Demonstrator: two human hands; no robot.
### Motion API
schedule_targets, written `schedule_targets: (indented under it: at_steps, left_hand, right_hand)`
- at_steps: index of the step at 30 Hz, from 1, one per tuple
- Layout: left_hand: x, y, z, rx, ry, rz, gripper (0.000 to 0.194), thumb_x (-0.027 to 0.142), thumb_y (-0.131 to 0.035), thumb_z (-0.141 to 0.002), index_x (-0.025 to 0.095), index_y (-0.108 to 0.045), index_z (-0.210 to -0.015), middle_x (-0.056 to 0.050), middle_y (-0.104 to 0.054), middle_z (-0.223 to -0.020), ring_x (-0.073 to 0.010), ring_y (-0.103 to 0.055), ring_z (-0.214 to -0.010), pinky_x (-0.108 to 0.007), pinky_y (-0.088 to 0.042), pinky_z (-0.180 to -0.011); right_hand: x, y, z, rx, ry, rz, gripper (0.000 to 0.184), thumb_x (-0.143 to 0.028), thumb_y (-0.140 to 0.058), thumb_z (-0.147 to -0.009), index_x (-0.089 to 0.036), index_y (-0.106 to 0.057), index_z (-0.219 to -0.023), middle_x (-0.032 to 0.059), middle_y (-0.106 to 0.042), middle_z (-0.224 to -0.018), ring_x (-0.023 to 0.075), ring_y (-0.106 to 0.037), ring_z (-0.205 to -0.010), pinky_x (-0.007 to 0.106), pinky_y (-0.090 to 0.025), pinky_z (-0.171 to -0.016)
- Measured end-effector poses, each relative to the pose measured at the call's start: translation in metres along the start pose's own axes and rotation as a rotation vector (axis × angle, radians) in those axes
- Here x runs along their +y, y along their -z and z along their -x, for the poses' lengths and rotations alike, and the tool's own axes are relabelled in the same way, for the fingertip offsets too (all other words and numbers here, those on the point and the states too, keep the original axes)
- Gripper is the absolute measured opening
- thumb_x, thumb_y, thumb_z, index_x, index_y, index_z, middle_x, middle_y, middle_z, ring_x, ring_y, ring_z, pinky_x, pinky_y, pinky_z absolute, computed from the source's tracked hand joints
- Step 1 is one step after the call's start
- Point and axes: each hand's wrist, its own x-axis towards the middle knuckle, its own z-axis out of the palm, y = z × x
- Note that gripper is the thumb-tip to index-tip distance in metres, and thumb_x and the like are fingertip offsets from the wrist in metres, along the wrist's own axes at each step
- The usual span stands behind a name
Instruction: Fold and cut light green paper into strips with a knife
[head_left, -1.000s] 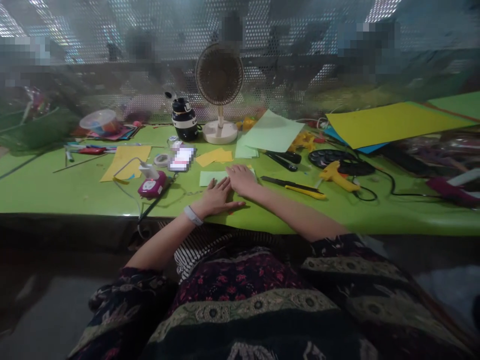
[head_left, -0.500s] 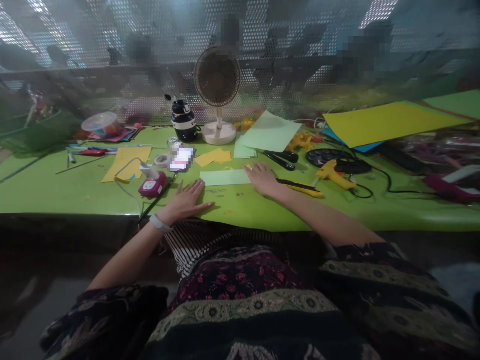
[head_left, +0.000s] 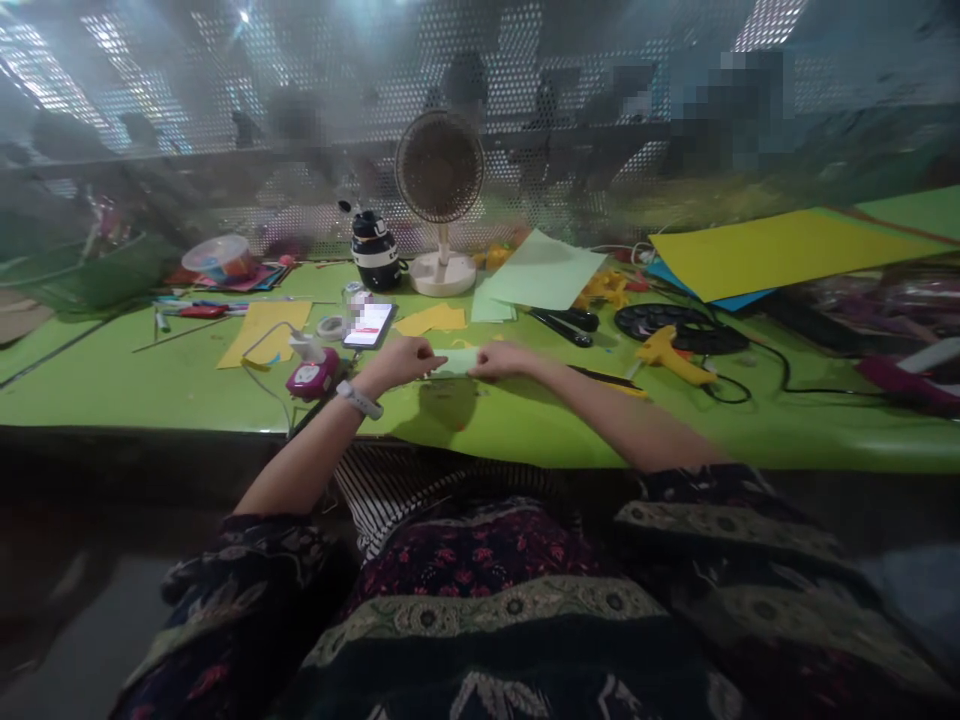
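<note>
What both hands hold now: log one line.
left hand: holding pale green paper | right hand: holding its right end | nearby: phone, yellow glue gun

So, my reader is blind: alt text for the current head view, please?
Left hand and right hand hold a pale green paper strip over a green table. A yellow glue gun lies to the right; a desk fan stands beyond.

phone [head_left: 370, 325] left of paper [head_left: 457, 362], fan [head_left: 441, 168] behind, glue gun [head_left: 670, 354] right
</note>
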Motion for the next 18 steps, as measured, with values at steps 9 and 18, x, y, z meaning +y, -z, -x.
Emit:
schedule_targets:
  at_steps: [9, 18]
  left_hand:
    - [-0.009, -0.009, -0.024, -0.195, 0.304, 0.362, 0.046, 0.049, -0.089, -0.076, 0.019, -0.060, -0.058, -0.003, -0.068, -0.061, -0.0146, -0.064, -0.060, -0.025, -0.046, -0.059]
    - [-0.009, -0.014, -0.047, -0.228, 0.230, 0.107, 0.046, 0.046, -0.090, -0.075, 0.019, -0.061, -0.051, -0.003, -0.065, -0.057, -0.0145, -0.057, -0.055, -0.028, -0.043, -0.057]
  right_hand:
    - [-0.023, -0.001, -0.020, -0.036, 0.046, -0.204, 0.030, -0.019, -0.063, -0.098, -0.017, -0.059, -0.069, 0.0007, -0.061, -0.066, 0.0105, -0.053, -0.059, 0.024, -0.039, -0.059]
    - [-0.008, 0.014, -0.034, -0.228, 0.136, -0.192, 0.025, -0.026, -0.078, -0.087, -0.018, -0.060, -0.071, -0.0038, -0.057, -0.067, 0.0106, -0.051, -0.063, 0.025, -0.041, -0.065]
